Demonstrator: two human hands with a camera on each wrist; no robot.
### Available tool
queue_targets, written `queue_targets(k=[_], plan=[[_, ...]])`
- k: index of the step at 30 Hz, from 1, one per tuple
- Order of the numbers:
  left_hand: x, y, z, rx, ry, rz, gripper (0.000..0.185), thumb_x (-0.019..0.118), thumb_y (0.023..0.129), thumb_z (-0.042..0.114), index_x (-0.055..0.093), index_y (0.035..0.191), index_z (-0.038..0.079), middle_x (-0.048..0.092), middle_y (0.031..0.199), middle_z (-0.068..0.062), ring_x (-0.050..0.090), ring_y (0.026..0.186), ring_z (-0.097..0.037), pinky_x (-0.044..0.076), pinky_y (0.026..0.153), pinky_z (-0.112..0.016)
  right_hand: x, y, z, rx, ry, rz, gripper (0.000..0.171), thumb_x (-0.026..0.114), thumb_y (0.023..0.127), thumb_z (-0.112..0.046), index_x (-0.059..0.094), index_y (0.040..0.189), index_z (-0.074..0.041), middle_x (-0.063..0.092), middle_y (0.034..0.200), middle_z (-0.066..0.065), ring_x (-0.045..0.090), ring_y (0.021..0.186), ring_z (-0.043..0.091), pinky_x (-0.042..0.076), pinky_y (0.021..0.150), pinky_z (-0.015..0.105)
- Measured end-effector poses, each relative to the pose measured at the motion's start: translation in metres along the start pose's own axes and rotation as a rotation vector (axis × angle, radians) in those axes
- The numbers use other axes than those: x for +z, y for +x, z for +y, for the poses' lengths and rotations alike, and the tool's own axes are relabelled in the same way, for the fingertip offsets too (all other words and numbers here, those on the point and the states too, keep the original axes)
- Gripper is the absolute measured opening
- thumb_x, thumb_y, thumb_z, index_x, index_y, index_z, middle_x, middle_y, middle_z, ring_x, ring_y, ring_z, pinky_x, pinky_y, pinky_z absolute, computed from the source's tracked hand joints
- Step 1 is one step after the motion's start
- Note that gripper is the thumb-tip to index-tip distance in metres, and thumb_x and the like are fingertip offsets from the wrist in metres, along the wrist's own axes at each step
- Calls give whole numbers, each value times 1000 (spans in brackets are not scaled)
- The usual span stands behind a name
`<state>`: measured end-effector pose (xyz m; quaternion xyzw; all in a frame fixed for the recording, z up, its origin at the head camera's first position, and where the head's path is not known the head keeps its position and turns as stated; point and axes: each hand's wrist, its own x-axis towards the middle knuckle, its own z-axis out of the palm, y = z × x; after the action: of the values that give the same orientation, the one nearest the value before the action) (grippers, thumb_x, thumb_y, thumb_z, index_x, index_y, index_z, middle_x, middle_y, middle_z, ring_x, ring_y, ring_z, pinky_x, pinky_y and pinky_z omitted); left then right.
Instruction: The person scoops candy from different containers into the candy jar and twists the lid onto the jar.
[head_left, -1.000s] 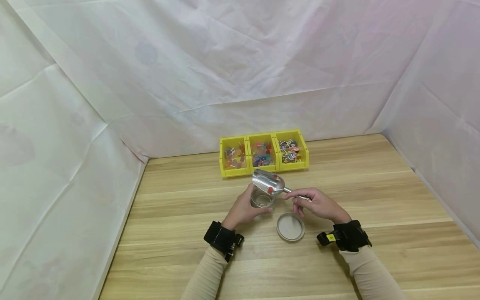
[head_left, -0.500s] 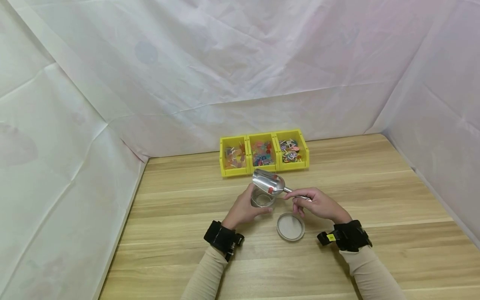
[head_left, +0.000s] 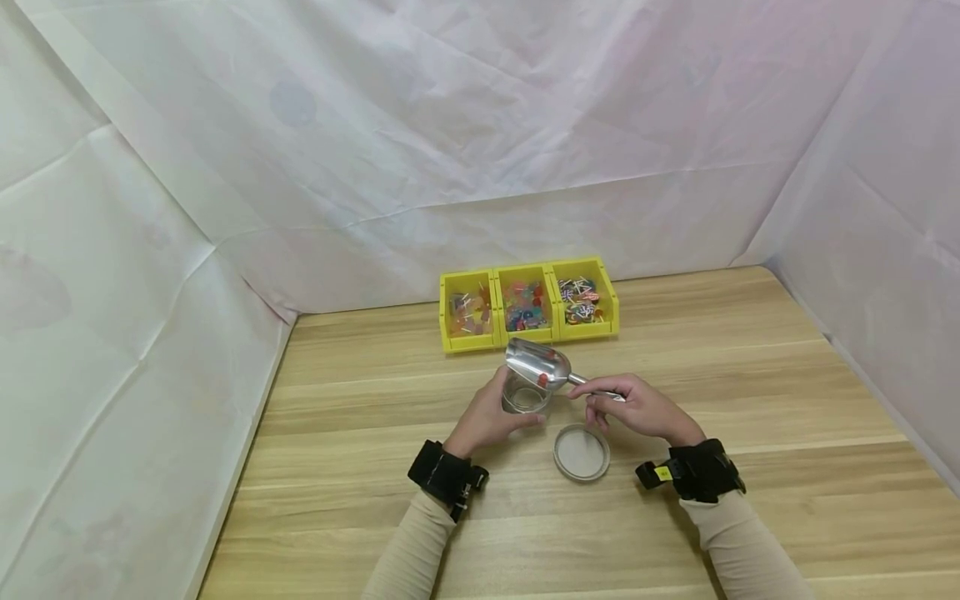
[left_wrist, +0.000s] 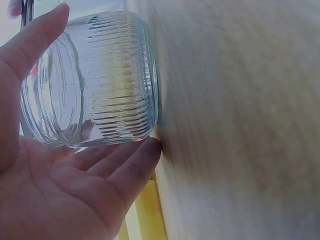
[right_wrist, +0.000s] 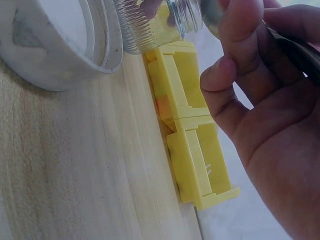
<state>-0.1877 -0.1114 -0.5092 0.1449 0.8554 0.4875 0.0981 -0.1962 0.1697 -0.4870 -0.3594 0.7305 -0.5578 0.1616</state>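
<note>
My left hand [head_left: 486, 421] holds a ribbed glass jar [left_wrist: 115, 75] from the side, thumb on one side and fingers on the other. The jar stands upright on the table, its mouth uncovered, and its ribbed body looks clear of contents in the left wrist view. Pinched by its handle in my right hand [head_left: 637, 408], a shiny metal scoop [head_left: 534, 360] lies across just above the jar's mouth. A small red candy [head_left: 543, 379] shows in the scoop's bowl. Near both hands, a round whitish lid [head_left: 581, 454] rests on the table, inner side up.
Behind the jar stands a row of joined yellow bins [head_left: 525, 339]. Assorted candies fill them: wrapped lollipops [head_left: 579, 310] on the right, colourful small pieces [head_left: 523, 315] in the middle, more sticks and sweets [head_left: 471, 312] on the left. White cloth [head_left: 480, 125] encloses the wooden table.
</note>
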Motion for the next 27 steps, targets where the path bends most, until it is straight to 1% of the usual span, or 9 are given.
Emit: queue_targets(k=[4, 7, 13, 20, 27], plan=[[0, 0, 1, 3, -1, -3, 97, 87, 75, 36, 30, 153, 26, 51, 146, -6, 47, 136, -28, 37, 111, -50, -1, 0, 0, 4, 3, -2, 27, 46, 104, -2, 66, 122, -4, 67, 80, 21, 60, 61, 33, 54, 58, 43], [0, 0, 2, -2, -4, -5, 98, 87, 75, 36, 29, 154, 26, 50, 147, -6, 46, 136, -28, 36, 112, -50, -1, 0, 1, -2, 12, -6, 27, 45, 104, -2, 66, 122, -4, 66, 82, 24, 59, 63, 36, 54, 57, 44], [-1, 0, 3, -12, -1, -4, 98, 87, 76, 35, 28, 155, 27, 49, 148, -6, 45, 137, -28, 36, 112, -51, -1, 0, 2, -21, -16, -3, 28, 45, 104, -1, 67, 121, -5, 68, 87, 23, 60, 65, 36, 55, 60, 41], [0, 0, 3, -24, -6, 0, 97, 88, 75, 34, 31, 153, 27, 51, 147, -5, 47, 135, -27, 37, 111, -50, -1, 0, -2, 8, -39, 0, 27, 47, 104, -3, 67, 121, -6, 71, 94, 22, 61, 68, 36, 55, 62, 40], [0, 0, 3, -29, -2, -3, 97, 87, 76, 33, 29, 154, 27, 50, 148, -6, 46, 136, -28, 36, 111, -51, -1, 0, -4, 41, -65, -2, 26, 48, 104, -7, 68, 121, -7, 71, 98, 21, 62, 68, 34, 55, 65, 40]])
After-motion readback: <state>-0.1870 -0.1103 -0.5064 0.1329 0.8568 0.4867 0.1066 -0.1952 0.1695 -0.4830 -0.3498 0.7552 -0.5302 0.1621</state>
